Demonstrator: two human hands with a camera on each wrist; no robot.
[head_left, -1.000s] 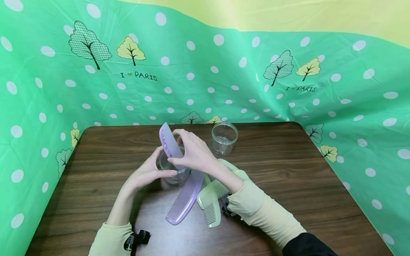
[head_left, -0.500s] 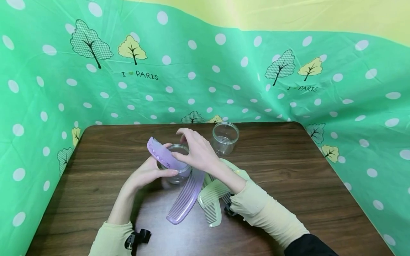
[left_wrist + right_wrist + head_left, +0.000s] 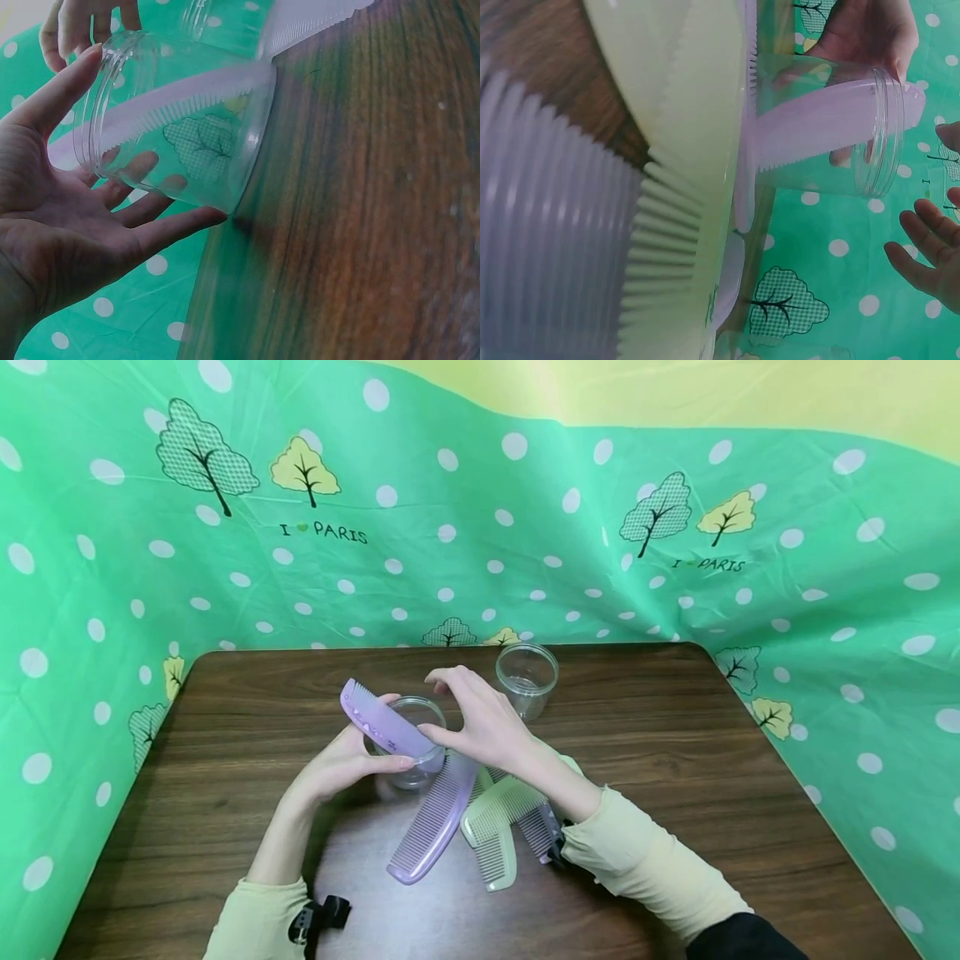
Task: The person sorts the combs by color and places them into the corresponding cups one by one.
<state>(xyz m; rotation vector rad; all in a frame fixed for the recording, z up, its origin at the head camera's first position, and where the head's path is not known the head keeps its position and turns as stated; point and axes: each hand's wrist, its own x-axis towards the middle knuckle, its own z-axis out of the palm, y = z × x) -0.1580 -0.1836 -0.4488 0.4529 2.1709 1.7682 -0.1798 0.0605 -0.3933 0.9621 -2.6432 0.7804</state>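
Note:
A clear jar (image 3: 411, 779) stands on the table, and my left hand (image 3: 337, 764) holds it, thumb near the rim on one side and fingers round the other. Inside the jar a purple comb (image 3: 382, 722) leans left, its upper end sticking out over the rim above the left hand. In the left wrist view that comb (image 3: 161, 101) shows through the jar wall and reaches down toward the base. My right hand (image 3: 483, 718) hovers just right of the jar, fingers loosely bent and nothing between them; the right wrist view shows its fingers (image 3: 930, 232) apart from the jar.
A second clear jar (image 3: 527, 681) stands behind the right hand, near the table's back edge. A larger purple comb (image 3: 435, 818), a green comb (image 3: 506, 802) and other combs lie overlapping in front of the held jar, partly under the right forearm. A green printed cloth hangs behind.
My right hand has let go of the purple comb and drawn back to the right. The comb has tipped left against the jar's rim. My left hand stays in place on the jar.

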